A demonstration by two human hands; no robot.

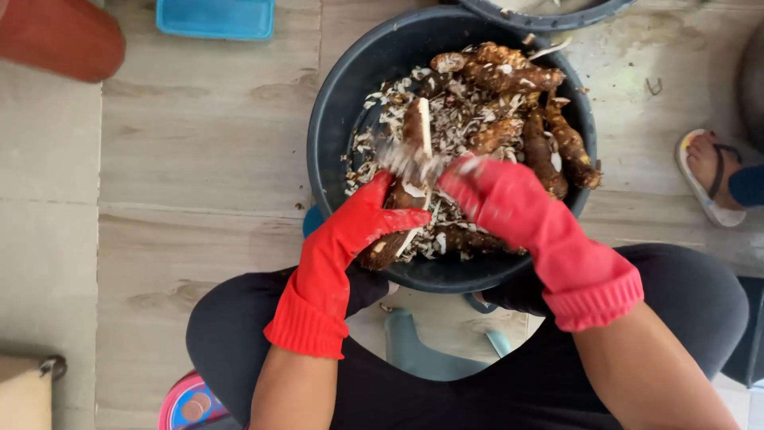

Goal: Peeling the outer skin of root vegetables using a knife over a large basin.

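Both my hands wear red rubber gloves over a dark round basin (334, 103) full of brown cassava roots (517, 76) and white peelings. My left hand (358, 227) grips a long brown root (411, 127) that is partly peeled and tilted up out of the basin. My right hand (497, 195) is blurred by motion at the root's middle; a small pale tool tip seems to show at its fingers, but I cannot tell what it is.
A second dark basin (549, 12) stands at the top edge. A blue tray (215, 17) lies on the wooden floor at top left. Another person's sandalled foot (708, 171) is at the right. A pale green stool (430, 350) is beneath me.
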